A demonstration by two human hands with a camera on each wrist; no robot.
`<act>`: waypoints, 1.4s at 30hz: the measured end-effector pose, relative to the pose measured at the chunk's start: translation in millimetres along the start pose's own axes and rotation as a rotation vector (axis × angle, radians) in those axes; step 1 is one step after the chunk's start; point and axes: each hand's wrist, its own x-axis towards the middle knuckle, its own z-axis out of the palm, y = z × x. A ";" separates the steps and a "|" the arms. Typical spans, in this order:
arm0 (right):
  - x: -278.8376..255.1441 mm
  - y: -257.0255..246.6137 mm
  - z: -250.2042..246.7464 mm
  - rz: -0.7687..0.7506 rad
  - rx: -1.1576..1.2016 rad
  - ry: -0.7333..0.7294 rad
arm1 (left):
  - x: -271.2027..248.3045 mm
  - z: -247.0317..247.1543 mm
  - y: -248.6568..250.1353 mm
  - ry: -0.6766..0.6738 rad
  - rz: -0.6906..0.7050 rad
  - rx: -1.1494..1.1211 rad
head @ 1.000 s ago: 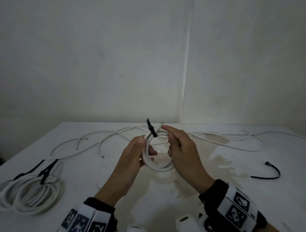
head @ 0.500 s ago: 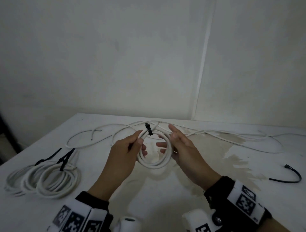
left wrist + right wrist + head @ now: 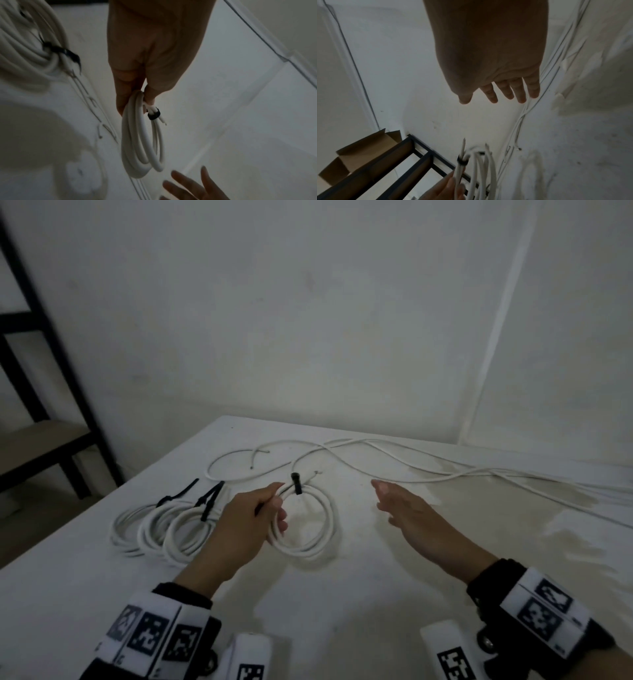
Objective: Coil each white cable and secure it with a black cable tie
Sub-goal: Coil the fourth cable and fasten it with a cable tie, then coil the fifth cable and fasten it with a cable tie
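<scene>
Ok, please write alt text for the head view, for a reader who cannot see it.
The left hand holds a coil of white cable, bound by a black tie, over a white table; the right hand is open and empty beside it. Tied coils lie at left, loose cables behind.

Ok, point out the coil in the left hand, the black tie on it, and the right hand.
coil (image 3: pixel 318 537): head view, on its white loops at the lower right.
black tie (image 3: pixel 153 115): left wrist view, on the band round the strands.
right hand (image 3: pixel 409 513): head view, on the back of the hand.
</scene>
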 end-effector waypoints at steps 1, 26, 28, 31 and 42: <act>2.0 1.5 -0.3 0.028 -0.035 -0.020 | 0.2 -8.4 -6.0 0.005 -0.029 0.008; 79.0 52.4 -23.1 0.220 -0.623 -0.013 | 20.7 -51.3 0.8 0.183 0.051 0.805; 84.1 50.6 -23.6 0.172 -0.688 0.041 | 27.2 -40.7 12.0 0.162 0.082 0.780; 93.8 47.7 -22.2 0.120 -0.818 0.019 | 37.7 -20.3 27.7 0.131 0.134 0.763; 128.7 58.1 -22.5 0.154 -0.956 -0.126 | 91.6 69.9 32.8 -0.172 0.241 0.948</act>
